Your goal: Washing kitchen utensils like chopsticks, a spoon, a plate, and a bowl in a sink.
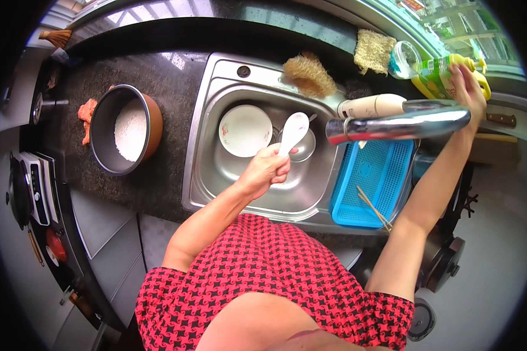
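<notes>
My left hand (270,169) grips the handle of a white ceramic soup spoon (296,128), raised above the stainless steel sink (228,184). Below it in the basin lie a white bowl (245,130) with red floral marks and a small clear bowl (305,147), partly covered by the spoon. At the far right, my right hand (469,90) overlaps a yellow pump bottle (437,72) with a green label, its fingers stretched along the pump end. Whether those fingers grip the bottle is unclear. The chrome faucet (395,125) crosses in front of that wrist.
A blue plastic basket (364,175) with chopsticks (373,208) stands right of the basin. Loofah pieces (309,77) (373,51) and a clear jar (406,59) line the back. On the left counter, an inner pot (153,127) holds white rice (131,131) beside an orange cloth (86,116).
</notes>
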Tool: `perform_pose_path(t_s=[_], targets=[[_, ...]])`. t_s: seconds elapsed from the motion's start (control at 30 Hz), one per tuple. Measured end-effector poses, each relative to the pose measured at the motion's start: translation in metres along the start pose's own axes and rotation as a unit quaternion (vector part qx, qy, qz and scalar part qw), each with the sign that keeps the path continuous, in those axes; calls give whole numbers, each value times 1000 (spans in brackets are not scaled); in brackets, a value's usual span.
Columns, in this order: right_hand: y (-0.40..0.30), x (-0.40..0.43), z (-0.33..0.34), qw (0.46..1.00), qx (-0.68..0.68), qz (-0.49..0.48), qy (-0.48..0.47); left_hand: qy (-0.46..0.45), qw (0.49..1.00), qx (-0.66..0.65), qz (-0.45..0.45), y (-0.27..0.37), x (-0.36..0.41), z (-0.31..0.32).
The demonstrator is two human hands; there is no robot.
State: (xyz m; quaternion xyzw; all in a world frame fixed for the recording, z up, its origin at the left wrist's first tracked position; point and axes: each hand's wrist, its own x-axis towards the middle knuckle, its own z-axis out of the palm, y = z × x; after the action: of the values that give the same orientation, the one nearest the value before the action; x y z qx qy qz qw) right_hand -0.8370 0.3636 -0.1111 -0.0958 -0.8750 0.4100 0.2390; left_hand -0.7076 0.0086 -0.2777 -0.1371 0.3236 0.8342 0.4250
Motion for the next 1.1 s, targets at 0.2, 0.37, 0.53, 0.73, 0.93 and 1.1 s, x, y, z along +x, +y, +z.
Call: perform_pose_path(t_s=[0.2,0.37,0.53,0.73,0.93,1.1], targets=[[-12,-166,-15,955,287,50,53,-23,999,42,13,-22,-6,13],[-20,-251,70,888,397,217,-79,-38,997,61,40,-44,-13,19],[-19,-285,122,853,433,282,-77,-18,992,95,78,-62,-14,24],[-15,-295,158,872,418,255,15,21,966,199,164,-75,-15,24],[-15,-281,168,953,224,203,-14,24,990,112,83,-67,-24,27],[-8,-269,153,876,371,275,-139,-38,996,48,-61,-35,-36,11]])
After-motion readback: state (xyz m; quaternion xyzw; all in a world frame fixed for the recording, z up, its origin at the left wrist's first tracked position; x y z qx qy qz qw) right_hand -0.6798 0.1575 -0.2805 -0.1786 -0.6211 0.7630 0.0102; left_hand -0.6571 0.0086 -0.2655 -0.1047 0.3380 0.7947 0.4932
